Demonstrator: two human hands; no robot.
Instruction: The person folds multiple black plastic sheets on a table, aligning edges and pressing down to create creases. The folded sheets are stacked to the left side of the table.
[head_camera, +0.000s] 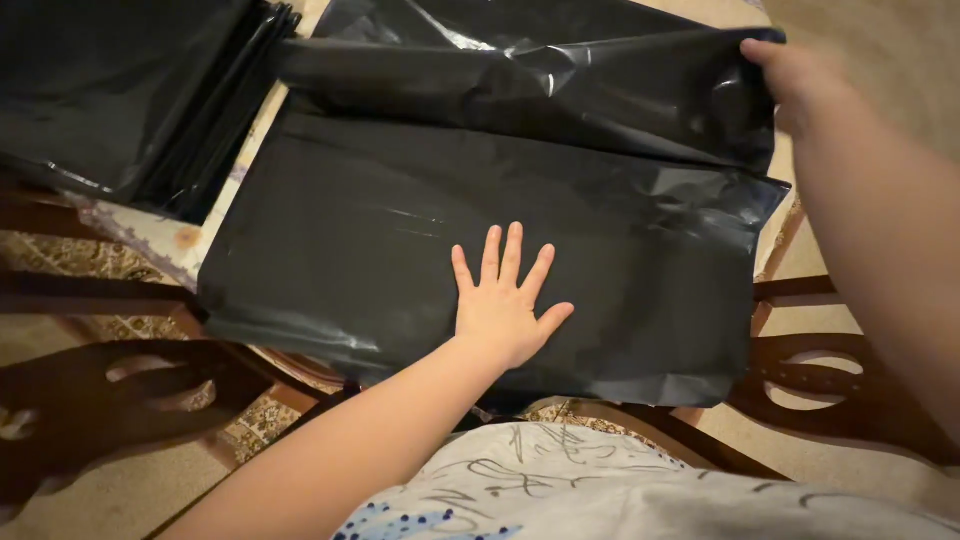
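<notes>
A large black plastic bag sheet (420, 250) lies flat across the small table (165, 245), and a fold is partly made: its far portion (540, 85) is lifted and curled over toward the person, forming a glossy roll along the top, while the near portion lies smooth. Judging by this, the sheet is laid out and flattened, and the turned-over flap has yet to be brought down and creased.

The left hand (505, 300) rests palm down near the middle of the near part, fingers spread wide, pinning the plastic to the table. The right hand (795, 80) grips the lifted flap at its far right corner, fingers closed on the edge; exactly how they pinch it cannot be told, since the plastic hides them.

A stack of folded black plastic bags (120, 90) sits at the upper left, just beside the sheet and touching or nearly touching its rolled end.

The sheet covers almost the whole tabletop. Its near edge overhangs the front rim, and its right edge reaches past the table's right side. Dark carved wooden chair backs (820, 370) stand close along the near side and at the left, so free room lies mostly above the sheet.
</notes>
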